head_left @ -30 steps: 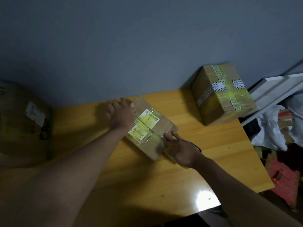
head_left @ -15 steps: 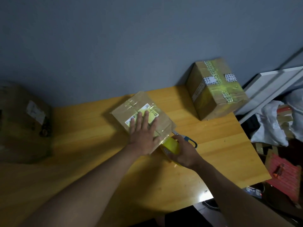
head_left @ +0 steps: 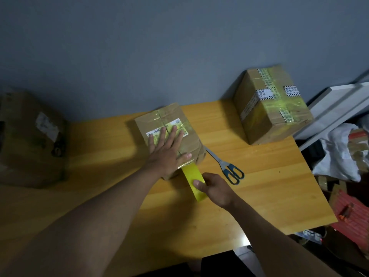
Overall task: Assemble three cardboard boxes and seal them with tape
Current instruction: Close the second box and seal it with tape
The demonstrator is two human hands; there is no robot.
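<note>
Three cardboard boxes sit before us, though the large box (head_left: 30, 136) at far left is dim, blurred and partly cut off, its label unreadable. Our right hand (head_left: 214, 188) covers most of the yellow tape roll (head_left: 194, 181), so we cannot make out its full shape. The small box (head_left: 169, 134) stands mid-desk, directly under our left hand (head_left: 166, 151), which lies flat on its top, fingers straight and spread, thumb out toward the near edge. Our right hand curls round the tape roll just in front of the box, a yellow strip running from it up to the box's near edge. Scissors (head_left: 226, 166) lie on the desk (head_left: 259, 196) just right of the box, and a taped box (head_left: 271, 104) stands at the far right corner.
</note>
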